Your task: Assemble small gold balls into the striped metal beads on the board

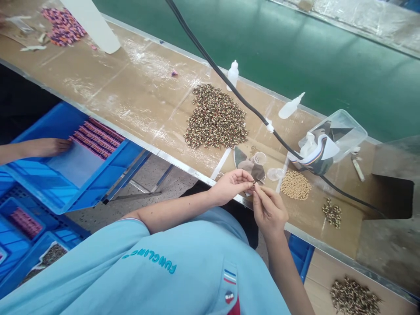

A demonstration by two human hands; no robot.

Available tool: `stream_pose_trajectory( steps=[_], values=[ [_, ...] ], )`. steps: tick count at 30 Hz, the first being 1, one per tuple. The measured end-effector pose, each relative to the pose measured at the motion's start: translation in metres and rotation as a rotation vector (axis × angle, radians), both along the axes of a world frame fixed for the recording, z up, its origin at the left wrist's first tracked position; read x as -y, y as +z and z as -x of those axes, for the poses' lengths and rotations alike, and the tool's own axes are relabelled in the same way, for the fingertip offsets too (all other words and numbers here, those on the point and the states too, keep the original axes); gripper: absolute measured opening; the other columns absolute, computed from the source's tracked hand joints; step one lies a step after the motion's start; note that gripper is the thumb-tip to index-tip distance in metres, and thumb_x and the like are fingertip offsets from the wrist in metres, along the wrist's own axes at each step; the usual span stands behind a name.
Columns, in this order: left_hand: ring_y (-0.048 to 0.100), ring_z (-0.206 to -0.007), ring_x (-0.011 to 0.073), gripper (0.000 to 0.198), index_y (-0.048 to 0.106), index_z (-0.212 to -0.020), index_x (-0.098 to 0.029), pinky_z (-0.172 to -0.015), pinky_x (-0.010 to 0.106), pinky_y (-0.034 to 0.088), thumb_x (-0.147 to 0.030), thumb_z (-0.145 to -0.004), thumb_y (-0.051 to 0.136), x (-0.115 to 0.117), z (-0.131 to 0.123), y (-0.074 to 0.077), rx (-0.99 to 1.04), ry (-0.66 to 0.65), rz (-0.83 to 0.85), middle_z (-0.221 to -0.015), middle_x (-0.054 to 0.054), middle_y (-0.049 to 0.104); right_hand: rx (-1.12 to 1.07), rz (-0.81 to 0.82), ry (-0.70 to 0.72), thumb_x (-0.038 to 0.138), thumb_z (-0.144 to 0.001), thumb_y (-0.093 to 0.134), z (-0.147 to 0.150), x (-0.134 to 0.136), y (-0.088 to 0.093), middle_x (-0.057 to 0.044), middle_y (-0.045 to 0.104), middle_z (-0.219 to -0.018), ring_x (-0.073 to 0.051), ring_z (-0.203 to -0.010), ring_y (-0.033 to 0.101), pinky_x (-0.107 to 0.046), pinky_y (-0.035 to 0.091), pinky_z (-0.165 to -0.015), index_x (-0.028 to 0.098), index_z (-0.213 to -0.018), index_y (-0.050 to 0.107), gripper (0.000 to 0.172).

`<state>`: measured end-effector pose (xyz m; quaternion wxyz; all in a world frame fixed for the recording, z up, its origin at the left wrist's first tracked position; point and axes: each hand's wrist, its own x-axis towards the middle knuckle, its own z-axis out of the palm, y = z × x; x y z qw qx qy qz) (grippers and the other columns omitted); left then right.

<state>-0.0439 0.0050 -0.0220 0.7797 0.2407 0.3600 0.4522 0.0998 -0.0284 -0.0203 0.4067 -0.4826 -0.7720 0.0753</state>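
Close in front of my body, at the table's front edge, my left hand and my right hand meet fingertip to fingertip. Both are pinched on a small dark piece, mostly covered by the fingers. Behind them lies a grey cloth with small clear cups beside it. A large heap of small dark and gold pieces is farther back to the left. Right of my hands sit a pile of tan beads and a small cluster of dark and gold pieces.
White bottles stand and lie along the back edge. A black cable crosses over the table. A clear bin holds cloths. At left, another person's hand reaches into a blue crate. A metal box is at right.
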Motion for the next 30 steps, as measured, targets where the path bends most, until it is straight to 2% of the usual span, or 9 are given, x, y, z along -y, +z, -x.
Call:
stream_pose_trajectory(
  steps=[2,8,10,14,19,26,30],
  values=[
    [0.062,-0.065,0.0084,0.038,0.055,-0.077,-0.012,-0.07,0.024,0.049,-0.036,-0.061,0.08,0.001,0.0,-0.001,0.002,-0.012,-0.022,-0.07,-0.001,0.064,-0.032,0.04,-0.017,0.012,-0.084,0.057,0.0,-0.001,0.002,-0.003,0.067,-0.096,-0.013,-0.086,0.064,-0.024,0.054,-0.075,0.026,-0.113,0.064,0.033],
    [0.06,-0.068,0.0074,0.034,0.057,-0.079,-0.013,-0.069,0.021,0.047,-0.037,-0.066,0.077,0.005,0.001,-0.005,-0.057,-0.013,-0.115,-0.073,-0.001,0.062,-0.13,0.128,-0.186,0.019,-0.08,0.064,0.004,0.0,0.005,-0.004,0.065,-0.085,-0.012,-0.074,0.063,-0.023,0.055,-0.066,0.019,-0.091,0.069,0.012],
    [0.06,-0.07,0.0072,0.033,0.057,-0.079,-0.013,-0.071,0.021,0.047,-0.036,-0.066,0.076,0.006,0.001,-0.005,-0.073,-0.004,-0.138,-0.073,-0.001,0.061,-0.12,0.096,-0.192,0.018,-0.08,0.065,0.005,0.001,0.003,-0.003,0.066,-0.085,-0.011,-0.075,0.063,-0.023,0.055,-0.067,0.021,-0.091,0.069,0.012],
    [0.061,-0.074,0.0083,0.03,0.057,-0.08,-0.013,-0.077,0.024,0.048,-0.034,-0.069,0.075,0.007,0.0,-0.005,-0.088,-0.013,-0.165,-0.076,0.0,0.063,-0.024,-0.055,-0.147,0.013,-0.079,0.065,0.001,0.002,-0.001,-0.002,0.067,-0.088,-0.011,-0.077,0.065,-0.022,0.055,-0.071,0.025,-0.099,0.068,0.024],
    [0.063,-0.079,0.0099,0.03,0.058,-0.081,-0.013,-0.082,0.026,0.048,-0.034,-0.069,0.074,0.007,-0.003,-0.006,-0.096,-0.028,-0.142,-0.081,0.002,0.066,0.115,-0.169,-0.103,0.012,-0.08,0.065,-0.006,0.003,-0.003,-0.002,0.069,-0.092,-0.013,-0.08,0.067,-0.024,0.056,-0.073,0.027,-0.107,0.065,0.031],
    [0.064,-0.083,0.0114,0.03,0.058,-0.08,-0.012,-0.085,0.028,0.049,-0.035,-0.069,0.074,0.008,-0.002,-0.006,-0.088,-0.032,-0.136,-0.085,0.004,0.068,0.116,-0.188,-0.095,0.011,-0.079,0.065,-0.006,0.003,-0.005,-0.002,0.069,-0.093,-0.012,-0.08,0.067,-0.024,0.056,-0.074,0.026,-0.105,0.065,0.03],
    [0.064,-0.081,0.0108,0.029,0.059,-0.081,-0.012,-0.083,0.027,0.049,-0.034,-0.07,0.074,0.008,-0.001,-0.007,-0.096,-0.037,-0.159,-0.084,0.004,0.068,0.061,-0.084,-0.163,0.017,-0.082,0.063,-0.002,0.003,-0.001,-0.002,0.068,-0.087,-0.012,-0.076,0.066,-0.023,0.056,-0.069,0.023,-0.094,0.067,0.015]
  ],
)
